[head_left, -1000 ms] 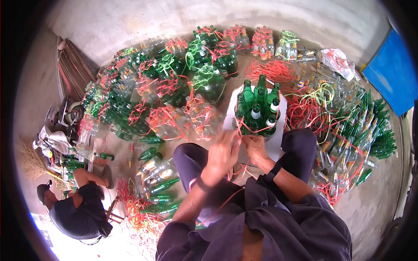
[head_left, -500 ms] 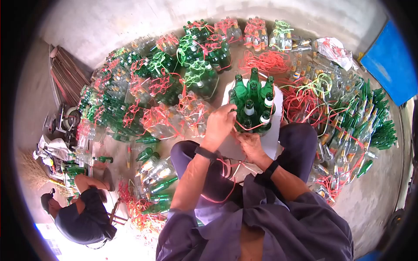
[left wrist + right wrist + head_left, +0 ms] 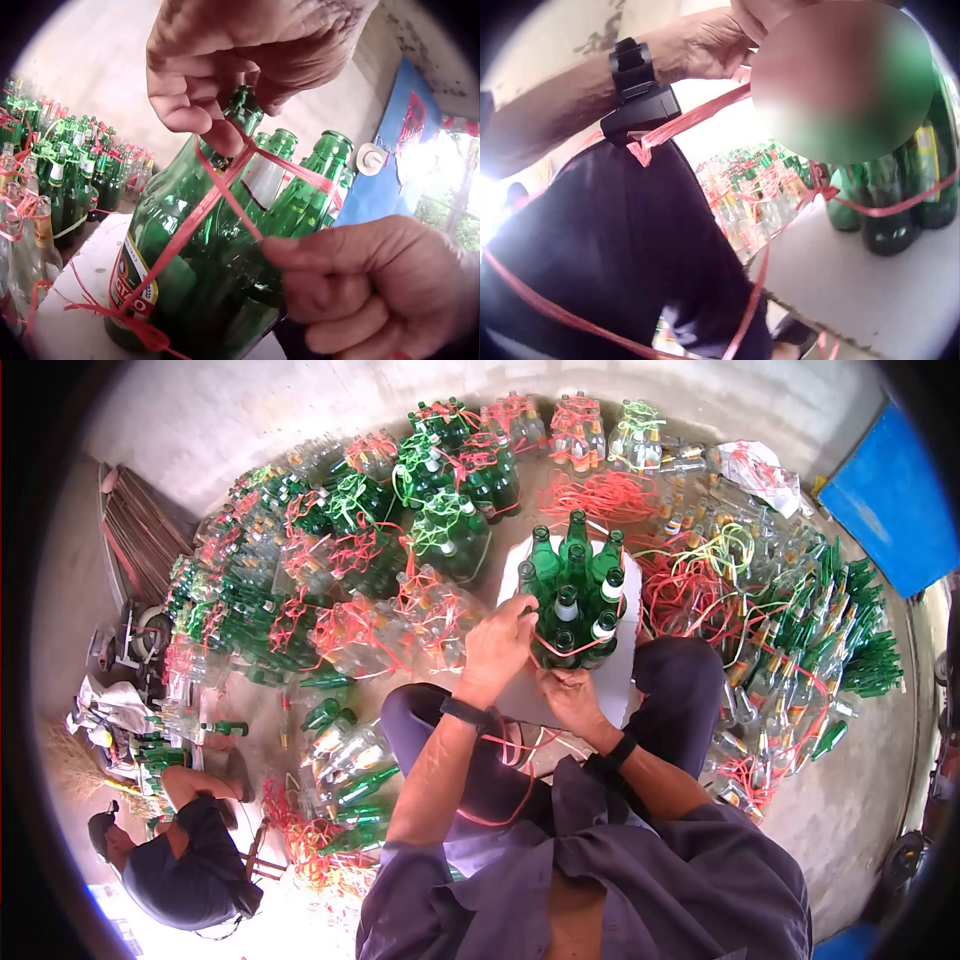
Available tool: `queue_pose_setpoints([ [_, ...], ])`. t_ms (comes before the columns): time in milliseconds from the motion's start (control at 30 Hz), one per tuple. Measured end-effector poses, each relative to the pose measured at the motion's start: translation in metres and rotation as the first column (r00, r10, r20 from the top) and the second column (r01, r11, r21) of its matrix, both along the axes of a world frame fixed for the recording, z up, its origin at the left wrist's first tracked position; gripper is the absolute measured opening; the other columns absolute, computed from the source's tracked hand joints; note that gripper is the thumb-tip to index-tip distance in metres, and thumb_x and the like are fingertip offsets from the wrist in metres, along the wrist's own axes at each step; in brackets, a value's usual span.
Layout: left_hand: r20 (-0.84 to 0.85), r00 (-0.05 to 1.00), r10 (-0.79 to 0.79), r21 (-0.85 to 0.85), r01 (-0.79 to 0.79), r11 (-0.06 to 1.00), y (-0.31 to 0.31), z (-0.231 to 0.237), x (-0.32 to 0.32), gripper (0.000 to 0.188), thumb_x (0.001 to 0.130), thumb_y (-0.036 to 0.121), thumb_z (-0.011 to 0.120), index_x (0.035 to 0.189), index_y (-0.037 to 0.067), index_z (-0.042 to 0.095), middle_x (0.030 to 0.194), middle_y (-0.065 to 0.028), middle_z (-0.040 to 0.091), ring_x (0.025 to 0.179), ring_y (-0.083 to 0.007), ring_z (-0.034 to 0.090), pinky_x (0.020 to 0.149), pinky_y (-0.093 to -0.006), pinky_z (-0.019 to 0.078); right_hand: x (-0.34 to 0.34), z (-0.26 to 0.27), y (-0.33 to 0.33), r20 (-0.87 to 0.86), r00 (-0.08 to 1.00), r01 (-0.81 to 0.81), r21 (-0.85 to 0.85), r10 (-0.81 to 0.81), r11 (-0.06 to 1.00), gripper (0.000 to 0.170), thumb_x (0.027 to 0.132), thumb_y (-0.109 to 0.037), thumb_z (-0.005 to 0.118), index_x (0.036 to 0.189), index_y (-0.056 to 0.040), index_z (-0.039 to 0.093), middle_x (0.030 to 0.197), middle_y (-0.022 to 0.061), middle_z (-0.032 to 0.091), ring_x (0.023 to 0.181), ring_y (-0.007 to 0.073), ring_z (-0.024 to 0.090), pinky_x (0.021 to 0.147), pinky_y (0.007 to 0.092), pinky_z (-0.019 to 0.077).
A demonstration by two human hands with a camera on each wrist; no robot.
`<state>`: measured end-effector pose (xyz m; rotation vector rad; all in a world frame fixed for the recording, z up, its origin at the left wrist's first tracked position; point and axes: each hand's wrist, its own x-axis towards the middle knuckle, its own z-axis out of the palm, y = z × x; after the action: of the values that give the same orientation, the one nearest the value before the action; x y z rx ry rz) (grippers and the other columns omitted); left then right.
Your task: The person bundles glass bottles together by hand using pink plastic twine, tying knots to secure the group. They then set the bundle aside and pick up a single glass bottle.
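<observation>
In front of the seated person, a cluster of green glass bottles point(image 3: 573, 567) stands upright on a white board point(image 3: 618, 690), a red plastic strap point(image 3: 204, 215) drawn round it. The left hand point(image 3: 496, 650) curls its fingers round one bottle's neck point(image 3: 245, 111) at the near left, its fingertips against the strap. Lower down at the near side, the right hand point(image 3: 575, 698) pinches a strand of the strap between thumb and forefinger, as the left wrist view shows. A knot of strap point(image 3: 150, 334) sits low on the bottles. Blur hides part of the right wrist view.
Strapped bundles of bottles point(image 3: 450, 540) crowd the left and back. Loose bottles point(image 3: 790, 650) lie at right beside tangled red strap point(image 3: 690, 595). Another person point(image 3: 190, 855) sits at lower left. A blue panel point(image 3: 895, 500) leans at far right; strap trails over the knee point(image 3: 570, 319).
The left hand has moved from beside the right hand up and left to a bottle's neck. The right hand stays low at the near side of the cluster. The head view has shifted slightly.
</observation>
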<state>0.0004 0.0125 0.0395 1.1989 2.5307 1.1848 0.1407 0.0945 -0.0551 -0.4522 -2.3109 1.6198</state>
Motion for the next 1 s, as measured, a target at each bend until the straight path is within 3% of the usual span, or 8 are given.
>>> queue_pose_setpoints([
  [33, -0.044, 0.999, 0.012, 0.012, -0.011, 1.0, -0.001, -0.001, 0.001, 0.013, 0.095, 0.017, 0.061, 0.109, 0.017, 0.063, 0.093, -0.0116, 0.07, 0.083, -0.0367, 0.069, 0.07, -0.0452, 0.0529, 0.001, -0.008, 0.001, -0.18, 0.978, -0.045, 0.313, 0.106, 0.949, 0.016, 0.091, -0.007, 0.056, 0.077, -0.0021, 0.063, 0.07, 0.0098, 0.063, 0.067, 0.0196, 0.065, 0.062, 0.0335, 0.0497],
  [67, -0.089, 0.996, 0.023, 0.022, -0.021, 1.0, -0.002, -0.002, 0.002, 0.013, 0.096, 0.019, 0.061, 0.109, 0.019, 0.063, 0.093, -0.0106, 0.071, 0.083, -0.0367, 0.069, 0.069, -0.0452, 0.0532, 0.004, -0.015, -0.002, -0.174, 0.979, -0.048, 0.315, 0.107, 0.948, 0.016, 0.091, -0.007, 0.056, 0.077, -0.0021, 0.063, 0.07, 0.0098, 0.063, 0.067, 0.0196, 0.065, 0.062, 0.0335, 0.0497],
  [133, -0.065, 0.998, 0.016, 0.025, -0.015, 1.0, -0.002, 0.0, 0.001, 0.014, 0.096, 0.02, 0.062, 0.11, 0.019, 0.063, 0.094, -0.0104, 0.071, 0.083, -0.0369, 0.069, 0.069, -0.0453, 0.0533, 0.004, -0.004, -0.013, -0.154, 0.984, 0.065, -0.179, -0.093, 0.982, 0.02, 0.095, -0.004, 0.055, 0.078, -0.0016, 0.064, 0.071, -0.0007, 0.061, 0.066, 0.0086, 0.055, 0.061, 0.0268, 0.0445],
  [267, -0.047, 0.999, 0.007, 0.037, -0.005, 0.999, -0.003, -0.004, 0.0, 0.015, 0.096, 0.021, 0.062, 0.111, 0.021, 0.063, 0.096, -0.0098, 0.072, 0.085, -0.0375, 0.069, 0.069, -0.0457, 0.0536, 0.005, 0.027, -0.011, -0.135, 0.967, 0.173, -0.283, -0.217, 0.943, 0.03, 0.096, -0.014, 0.059, 0.069, -0.0009, 0.062, 0.058, 0.0072, 0.056, 0.054, 0.0122, 0.052, 0.056, 0.0309, 0.0453],
  [567, -0.079, 0.997, 0.0, 0.031, 0.003, 1.0, -0.003, -0.009, -0.002, 0.015, 0.096, 0.024, 0.062, 0.111, 0.022, 0.062, 0.092, -0.0098, 0.072, 0.08, -0.0366, 0.069, 0.067, -0.0447, 0.053, 0.012, 0.066, 0.017, -0.156, 0.983, 0.092, -0.017, -0.093, 0.996, 0.015, 0.091, -0.005, 0.06, 0.077, -0.0006, 0.063, 0.058, 0.0101, 0.055, 0.051, 0.0171, 0.055, 0.051, 0.0339, 0.0436],
  [733, 0.021, 1.0, 0.004, 0.009, -0.004, 1.0, -0.003, -0.005, -0.001, 0.014, 0.097, 0.025, 0.061, 0.111, 0.022, 0.063, 0.083, -0.0095, 0.07, 0.077, -0.0342, 0.07, 0.066, -0.0445, 0.0524, 0.014, 0.089, 0.04, -0.127, 0.991, 0.013, 0.377, 0.038, 0.926, 0.018, 0.092, -0.007, 0.064, 0.076, 0.0007, 0.062, 0.057, 0.0137, 0.053, 0.048, 0.0235, 0.053, 0.05, 0.0362, 0.0433],
  [767, 0.016, 1.0, 0.01, 0.032, -0.01, 0.999, -0.003, -0.005, 0.0, 0.014, 0.097, 0.025, 0.061, 0.111, 0.022, 0.063, 0.08, -0.0092, 0.07, 0.076, -0.0334, 0.07, 0.066, -0.0442, 0.0523, 0.015, 0.093, 0.04, -0.141, 0.99, 0.041, 0.224, -0.01, 0.974, 0.021, 0.091, -0.008, 0.066, 0.073, 0.0009, 0.058, 0.055, 0.0159, 0.047, 0.046, 0.0273, 0.049, 0.048, 0.038, 0.0405],
  [1000, -0.027, 0.999, 0.024, 0.046, -0.022, 0.999, -0.003, -0.006, 0.002, 0.015, 0.097, 0.025, 0.061, 0.111, 0.021, 0.063, 0.091, -0.0113, 0.071, 0.082, -0.0367, 0.07, 0.068, -0.0459, 0.0522, 0.016, 0.106, 0.046, -0.164, 0.986, 0.072, 0.338, -0.016, 0.938, 0.026, 0.089, -0.007, 0.066, 0.068, 0.0014, 0.053, 0.055, 0.0166, 0.046, 0.045, 0.0287, 0.047, 0.047, 0.0391, 0.0391],
])
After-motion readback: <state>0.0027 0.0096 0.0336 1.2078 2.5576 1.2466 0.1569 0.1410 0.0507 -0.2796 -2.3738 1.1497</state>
